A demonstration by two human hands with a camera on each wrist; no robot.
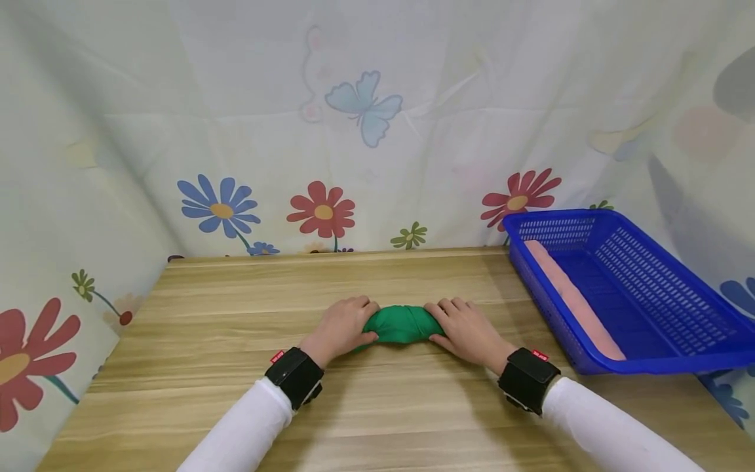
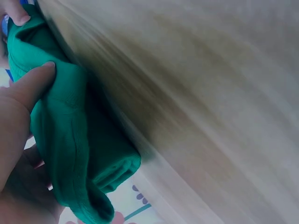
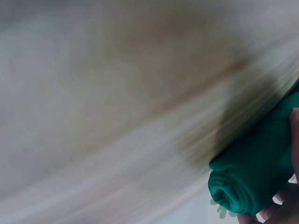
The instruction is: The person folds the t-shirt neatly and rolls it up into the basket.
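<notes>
A rolled-up green cloth lies crosswise at the middle of the wooden table. My left hand grips its left end, and my right hand grips the right end, thumbs on the near side and fingers over the top. In the left wrist view, the left thumb presses the green cloth, whose loose stitched flap hangs beside the folded end. The right wrist view shows the other end of the green cloth wound in a tight spiral, with fingers around it. What garment or cloth it is, I cannot tell.
At the right of the wooden table stands a blue plastic basket with mesh sides. A long pink cloth roll lies in it along the left wall. Behind the table hangs a white curtain printed with flowers and a butterfly.
</notes>
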